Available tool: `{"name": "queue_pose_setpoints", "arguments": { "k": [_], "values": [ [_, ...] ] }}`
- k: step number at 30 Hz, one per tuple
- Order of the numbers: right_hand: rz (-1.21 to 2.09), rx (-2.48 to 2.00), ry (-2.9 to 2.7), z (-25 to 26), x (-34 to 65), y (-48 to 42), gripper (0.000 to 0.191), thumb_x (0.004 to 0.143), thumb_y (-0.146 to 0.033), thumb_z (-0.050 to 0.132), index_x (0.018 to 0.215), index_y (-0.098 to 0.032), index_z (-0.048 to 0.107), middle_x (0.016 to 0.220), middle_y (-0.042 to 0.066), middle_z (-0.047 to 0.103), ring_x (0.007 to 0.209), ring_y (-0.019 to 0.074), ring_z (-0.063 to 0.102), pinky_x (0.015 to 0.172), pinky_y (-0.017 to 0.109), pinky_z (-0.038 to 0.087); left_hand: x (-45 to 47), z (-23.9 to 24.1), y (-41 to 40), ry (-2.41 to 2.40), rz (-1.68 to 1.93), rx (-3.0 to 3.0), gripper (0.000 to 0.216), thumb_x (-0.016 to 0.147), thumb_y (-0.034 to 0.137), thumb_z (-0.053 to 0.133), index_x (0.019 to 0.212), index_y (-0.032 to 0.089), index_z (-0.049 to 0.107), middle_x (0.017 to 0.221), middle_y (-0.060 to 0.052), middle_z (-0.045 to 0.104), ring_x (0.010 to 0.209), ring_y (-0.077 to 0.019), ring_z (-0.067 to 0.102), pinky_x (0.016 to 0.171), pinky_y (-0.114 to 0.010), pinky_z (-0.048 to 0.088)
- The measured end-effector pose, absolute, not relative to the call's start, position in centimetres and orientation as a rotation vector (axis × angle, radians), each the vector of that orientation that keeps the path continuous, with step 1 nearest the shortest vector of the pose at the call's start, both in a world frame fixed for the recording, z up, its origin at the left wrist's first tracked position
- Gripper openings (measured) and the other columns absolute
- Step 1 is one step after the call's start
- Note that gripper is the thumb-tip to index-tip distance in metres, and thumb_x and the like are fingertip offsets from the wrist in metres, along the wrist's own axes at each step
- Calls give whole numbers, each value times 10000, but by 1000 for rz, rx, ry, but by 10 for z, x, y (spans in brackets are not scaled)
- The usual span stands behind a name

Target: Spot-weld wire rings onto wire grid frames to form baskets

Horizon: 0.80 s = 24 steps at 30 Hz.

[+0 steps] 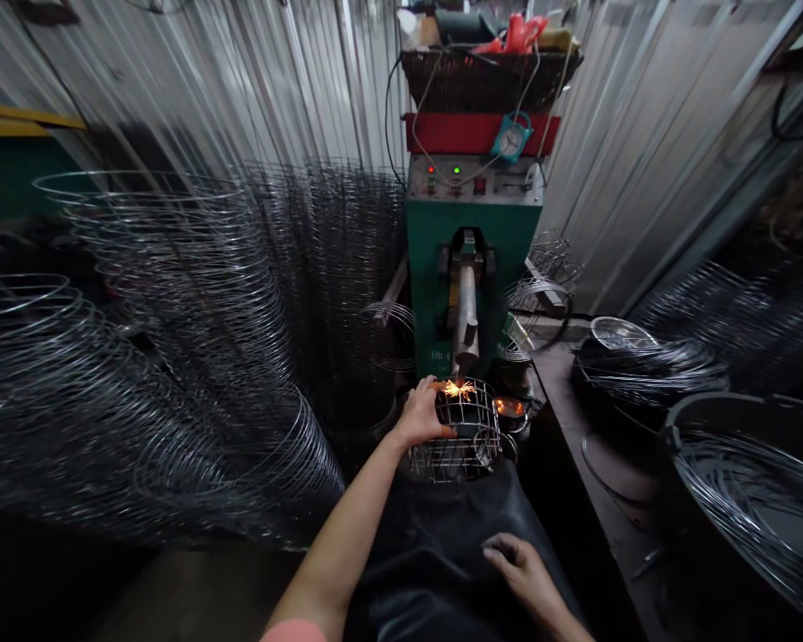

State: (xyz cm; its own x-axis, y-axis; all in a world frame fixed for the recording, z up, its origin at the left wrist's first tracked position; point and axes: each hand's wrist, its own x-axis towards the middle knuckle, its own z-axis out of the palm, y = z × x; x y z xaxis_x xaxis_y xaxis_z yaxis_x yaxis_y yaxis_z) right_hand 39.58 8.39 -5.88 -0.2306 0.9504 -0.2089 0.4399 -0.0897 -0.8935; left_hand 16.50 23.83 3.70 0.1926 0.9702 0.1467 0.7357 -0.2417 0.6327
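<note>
My left hand [420, 415] grips the left side of a small wire basket cage [465, 437], holding it under the metal arm [467, 316] of a green welding machine [472, 232]. Orange sparks [459, 389] flare at the top of the cage where the arm's tip meets the wire. My right hand [522, 563] rests low on a dark apron over my lap, fingers loosely curled, holding nothing.
Tall stacks of wire rings [174, 339] fill the left and middle. At the right, a dark bench [575, 410] carries more wire hoops [649, 366] and a large dark tub of rings [749, 481]. A basket with red items and a small clock [510, 138] sit on the machine.
</note>
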Motion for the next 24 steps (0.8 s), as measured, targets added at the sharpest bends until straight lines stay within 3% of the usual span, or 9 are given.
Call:
{"name": "queue_pose_setpoints", "arguments": {
  "k": [5, 8, 10, 13, 16, 19, 24],
  "values": [
    [1017, -1362, -1788, -20, 408, 132, 305, 785, -465, 541, 805, -195, 683, 813, 74, 692, 800, 228, 637, 731, 316, 484, 154, 40, 237, 1504, 703, 2028, 1081, 433, 395, 848, 1346, 143, 327, 1432, -206, 282, 1348, -315, 223, 1078, -468, 235],
    [787, -1248, -1854, 10, 408, 190, 294, 811, -453, 531, 826, -199, 679, 833, 72, 680, 816, 212, 629, 754, 313, 483, 142, 43, 251, 1410, 728, 1949, 1073, 510, 527, 784, 1388, 200, 261, 1409, -147, 361, 1301, -300, 328, 1058, -438, 277],
    [627, -1190, -1899, 26, 402, 235, 322, 826, -469, 500, 844, -205, 684, 854, 75, 671, 829, 208, 623, 769, 317, 481, 137, 46, 267, 1460, 758, 1884, 805, 643, 594, 663, 1312, 226, 407, 1281, -98, 523, 1183, -268, 475, 987, -382, 361],
    [509, -1157, -2047, 37, 387, 297, 356, 856, -468, 438, 931, -226, 689, 966, 78, 663, 888, 207, 619, 787, 312, 476, 139, 51, 290, 1600, 662, 1899, 506, 766, 639, 475, 1006, 226, 641, 965, -41, 673, 942, -222, 600, 832, -310, 435],
    [590, -1175, -2318, 36, 374, 336, 327, 867, -438, 430, 932, -251, 691, 965, 48, 687, 882, 203, 631, 763, 293, 476, 145, 56, 304, 1679, 499, 2003, 448, 782, 620, 466, 801, 225, 675, 764, -8, 671, 805, -192, 610, 745, -268, 430],
    [615, -1261, -2471, 29, 370, 352, 323, 869, -446, 429, 887, -257, 690, 861, 24, 709, 794, 195, 644, 673, 262, 462, 150, 60, 308, 1742, 444, 2050, 400, 801, 580, 472, 759, 235, 669, 735, 0, 665, 790, -186, 610, 742, -264, 420],
    [511, -1384, -2511, 26, 370, 356, 353, 867, -476, 416, 865, -250, 686, 813, 24, 705, 740, 186, 636, 581, 226, 402, 150, 62, 310, 1809, 405, 2041, 415, 779, 617, 487, 741, 242, 661, 761, 3, 675, 849, -214, 613, 915, -398, 377]
  ]
}}
